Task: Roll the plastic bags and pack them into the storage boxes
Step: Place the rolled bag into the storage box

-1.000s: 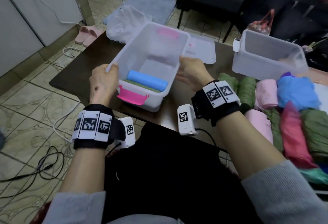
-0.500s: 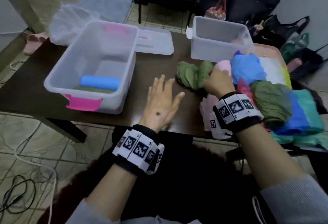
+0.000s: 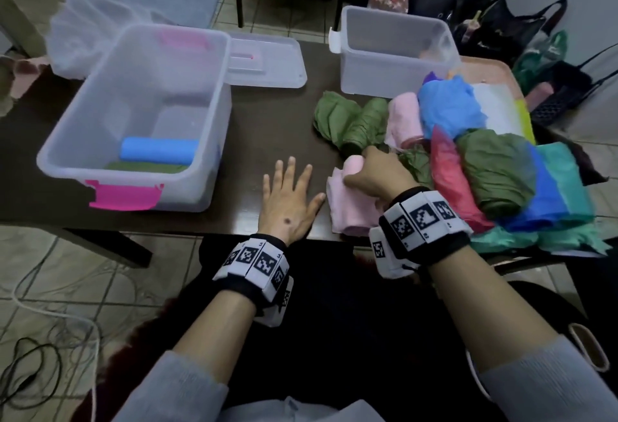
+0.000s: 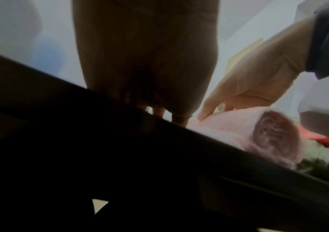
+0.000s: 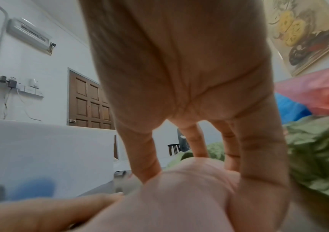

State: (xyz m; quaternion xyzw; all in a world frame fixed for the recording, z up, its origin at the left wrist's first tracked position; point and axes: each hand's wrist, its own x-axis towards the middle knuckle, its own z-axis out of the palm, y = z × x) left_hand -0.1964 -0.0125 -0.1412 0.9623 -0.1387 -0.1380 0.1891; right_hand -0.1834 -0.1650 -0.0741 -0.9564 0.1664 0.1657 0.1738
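Observation:
A partly rolled pink plastic bag lies at the table's front edge; its spiral end shows in the left wrist view. My right hand grips its rolled part, fingers curled over the top. My left hand lies flat on the dark table just left of the bag, fingers spread, holding nothing. The clear storage box with a pink latch stands at the left and holds a blue roll on a green one.
A second clear box stands at the back right, with a loose lid between the boxes. Rolled and crumpled green, pink, blue and red bags are heaped on the table's right side. A clear bag lies behind the left box.
Both hands let go of the left box's rim. The left hand came down flat on the table; the right reached into the heap and now grips the pink bag near the front edge.

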